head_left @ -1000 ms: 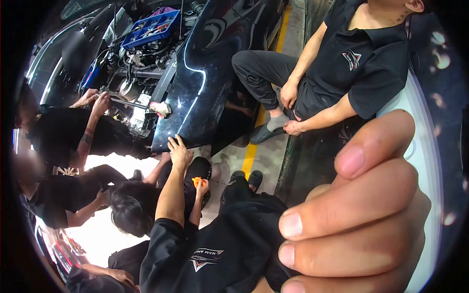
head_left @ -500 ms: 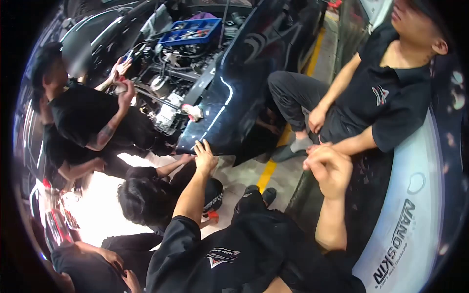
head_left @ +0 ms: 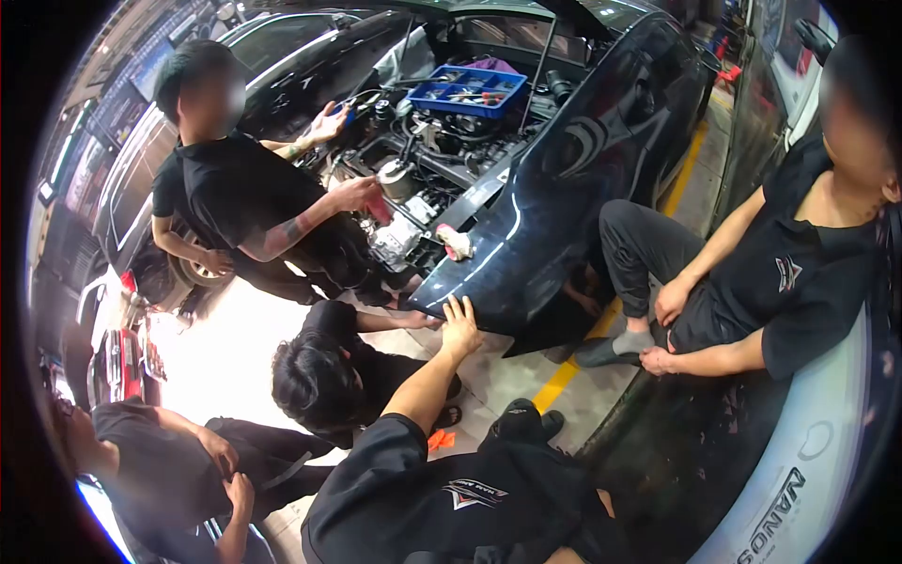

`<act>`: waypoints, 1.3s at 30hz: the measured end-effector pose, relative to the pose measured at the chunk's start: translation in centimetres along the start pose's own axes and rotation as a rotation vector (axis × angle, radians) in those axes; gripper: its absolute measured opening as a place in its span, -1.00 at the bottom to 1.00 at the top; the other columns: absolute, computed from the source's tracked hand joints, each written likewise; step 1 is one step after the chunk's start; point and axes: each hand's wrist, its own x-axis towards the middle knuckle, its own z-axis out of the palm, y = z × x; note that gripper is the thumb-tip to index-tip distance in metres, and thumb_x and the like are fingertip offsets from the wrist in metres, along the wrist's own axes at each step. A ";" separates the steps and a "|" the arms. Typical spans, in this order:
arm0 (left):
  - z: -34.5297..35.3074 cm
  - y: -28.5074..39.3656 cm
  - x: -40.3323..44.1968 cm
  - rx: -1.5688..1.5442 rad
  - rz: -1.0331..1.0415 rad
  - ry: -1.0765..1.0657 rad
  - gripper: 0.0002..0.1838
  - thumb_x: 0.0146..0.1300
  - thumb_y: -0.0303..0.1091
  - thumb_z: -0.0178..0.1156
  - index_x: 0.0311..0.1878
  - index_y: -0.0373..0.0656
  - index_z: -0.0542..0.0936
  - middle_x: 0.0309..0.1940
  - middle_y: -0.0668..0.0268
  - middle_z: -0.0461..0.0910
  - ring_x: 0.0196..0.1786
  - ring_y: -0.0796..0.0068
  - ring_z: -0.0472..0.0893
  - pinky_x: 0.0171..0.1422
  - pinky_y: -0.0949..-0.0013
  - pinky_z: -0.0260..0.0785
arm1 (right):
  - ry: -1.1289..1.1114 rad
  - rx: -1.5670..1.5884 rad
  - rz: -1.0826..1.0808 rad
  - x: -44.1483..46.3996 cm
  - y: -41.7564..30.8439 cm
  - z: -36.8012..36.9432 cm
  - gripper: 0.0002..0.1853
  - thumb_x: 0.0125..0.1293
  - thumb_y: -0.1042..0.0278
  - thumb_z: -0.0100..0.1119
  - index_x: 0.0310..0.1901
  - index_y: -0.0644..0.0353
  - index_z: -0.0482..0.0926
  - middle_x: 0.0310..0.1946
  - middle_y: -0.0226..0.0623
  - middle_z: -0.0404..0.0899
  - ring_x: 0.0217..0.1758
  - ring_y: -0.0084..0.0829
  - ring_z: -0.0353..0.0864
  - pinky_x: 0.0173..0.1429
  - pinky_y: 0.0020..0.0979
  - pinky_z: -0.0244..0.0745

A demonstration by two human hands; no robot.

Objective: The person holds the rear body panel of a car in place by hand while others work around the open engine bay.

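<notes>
The fingers of my left hand (head_left: 460, 329) are spread flat on the front corner of a glossy dark car fender (head_left: 545, 226). A crumpled white and reddish cloth (head_left: 456, 242) lies on the fender's edge, just beyond that hand. My right hand is not in view; only a small patch of skin shows beside my black shirt (head_left: 470, 508). Close to my left forearm, a crouching person (head_left: 315, 376) reaches toward the fender's lower corner. An orange item (head_left: 440, 439) shows low beside that person.
A blue divided tray (head_left: 470, 105) of small parts rests over the open engine bay (head_left: 399, 226). One standing person (head_left: 235, 188) works there. Another person (head_left: 160, 470) stands at lower left. A seated person (head_left: 799, 273) is at right, near a white curved panel (head_left: 817, 451).
My right hand, first close to the camera, has dropped out of view. My left hand stays on the fender. The view has shifted, so the scene sits lower and farther right.
</notes>
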 end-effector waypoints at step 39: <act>0.0 -0.2 -0.1 -0.037 -0.019 -0.024 0.07 0.07 -0.13 0.31 0.56 -0.23 -0.07 0.54 -0.29 -0.17 0.53 -0.39 0.00 0.34 -0.20 0.36 | 0.061 0.075 0.398 3.0 -8.6 -1.5 -0.77 0.38 0.27 0.10 -0.17 0.26 0.63 -0.40 -0.20 0.70 -0.53 -0.40 0.66 -0.47 -0.40 0.49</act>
